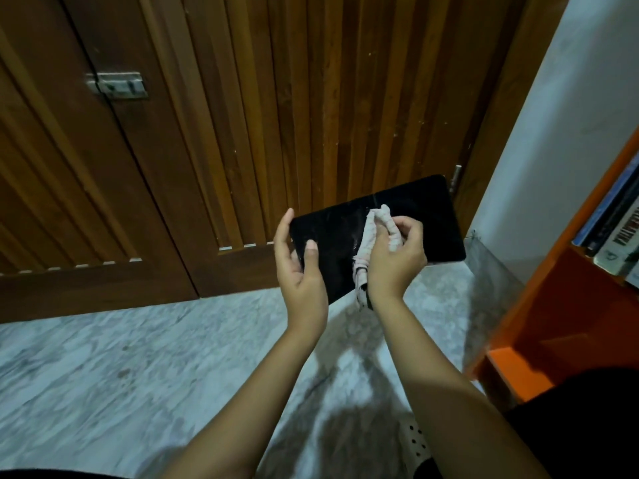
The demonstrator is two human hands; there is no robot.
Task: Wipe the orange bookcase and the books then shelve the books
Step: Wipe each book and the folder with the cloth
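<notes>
Left hand (301, 267) grips a black book (428, 223); right hand (396, 257) presses a bunched cloth (371, 233) onto it.

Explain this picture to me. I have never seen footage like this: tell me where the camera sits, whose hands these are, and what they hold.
There is no machine here. A person wears one wide-angle camera on the head, looking forward and down, so both arms reach in from the bottom. The left hand holds what looks like a black book by its left end, thumb on the front. The right hand has a pale cloth in its grip and presses it on the cover. Below is a marble floor, behind are wooden doors. At right stands the orange bookcase with shelved books.
</notes>
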